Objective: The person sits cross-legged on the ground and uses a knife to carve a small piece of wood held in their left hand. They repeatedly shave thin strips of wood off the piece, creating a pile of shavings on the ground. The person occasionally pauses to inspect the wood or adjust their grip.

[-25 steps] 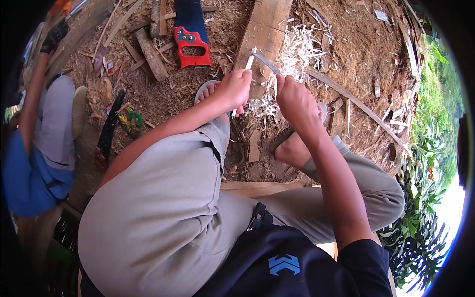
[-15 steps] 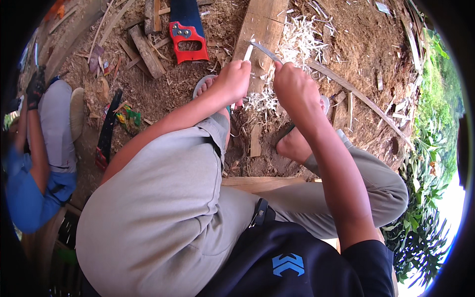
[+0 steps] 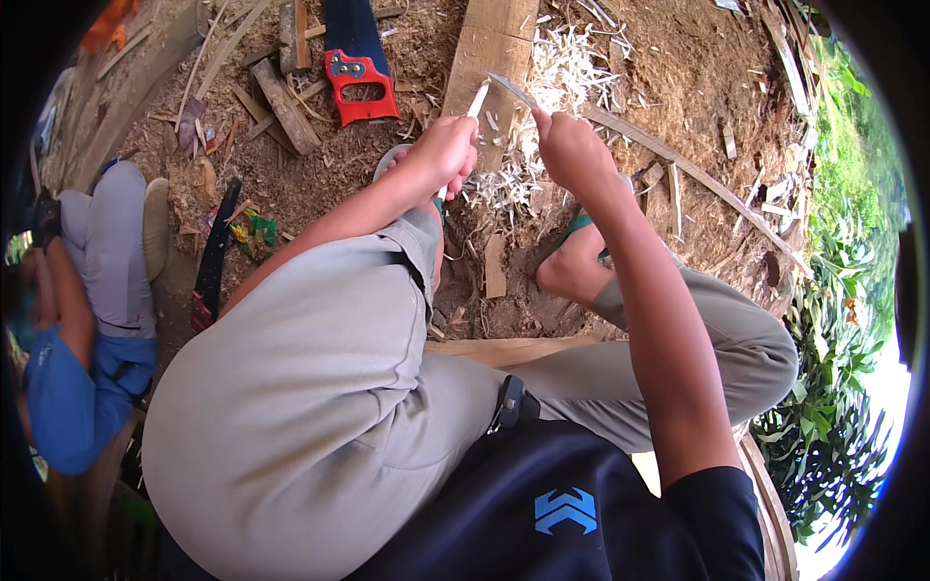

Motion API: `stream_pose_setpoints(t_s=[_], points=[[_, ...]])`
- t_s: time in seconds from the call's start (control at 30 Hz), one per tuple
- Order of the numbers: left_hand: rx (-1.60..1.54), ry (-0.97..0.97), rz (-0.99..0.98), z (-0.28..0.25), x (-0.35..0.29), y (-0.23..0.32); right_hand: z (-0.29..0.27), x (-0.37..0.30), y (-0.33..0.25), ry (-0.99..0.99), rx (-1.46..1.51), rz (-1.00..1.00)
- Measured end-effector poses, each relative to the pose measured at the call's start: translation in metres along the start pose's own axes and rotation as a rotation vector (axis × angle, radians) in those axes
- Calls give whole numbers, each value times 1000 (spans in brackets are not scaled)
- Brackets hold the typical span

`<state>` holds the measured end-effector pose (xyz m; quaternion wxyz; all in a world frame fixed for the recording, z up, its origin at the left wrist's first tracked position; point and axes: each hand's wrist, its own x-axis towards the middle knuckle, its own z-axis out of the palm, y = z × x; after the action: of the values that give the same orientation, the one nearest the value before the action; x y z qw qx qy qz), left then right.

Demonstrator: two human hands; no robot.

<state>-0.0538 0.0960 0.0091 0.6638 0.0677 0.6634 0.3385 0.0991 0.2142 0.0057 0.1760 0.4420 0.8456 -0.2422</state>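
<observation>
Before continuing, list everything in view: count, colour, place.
stick: 1, pale, in left hand
knife: 1, grey, in right hand
board: 1, brown, top centre
shavings: many, pale, right of board
saw: 1, red handle, left of board
long tool: 1, black and red, middle left
offcuts: several, brown, left of saw
wood strip: 1, brown, ground at right
wrapper: 1, multicoloured, beside long tool
co-worker: 1, blue top, far left
plants: several, green, far right
hands: 2, bare, upper centre
feet: 2, sandalled, near hands
legs: 2, grey trousers, lower centre
torso: 1, dark shirt, bottom
</observation>
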Motion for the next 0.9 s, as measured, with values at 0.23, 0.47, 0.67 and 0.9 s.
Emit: stream_pose_setpoints(t_s=[0.23,0.47,0.67,0.9], points=[[-202,-145,-52,-16,10,-17,-5,-33,15,-147,367,173],[-193,-159,-20,-17,8,-15,-3,-48,2,-152,421,91],[-198,-182,50,-20,7,-17,3,-47,-7,-181,401,102],[-56,-86,104,-20,0,-15,-10,-52,-17,-145,257,50]])
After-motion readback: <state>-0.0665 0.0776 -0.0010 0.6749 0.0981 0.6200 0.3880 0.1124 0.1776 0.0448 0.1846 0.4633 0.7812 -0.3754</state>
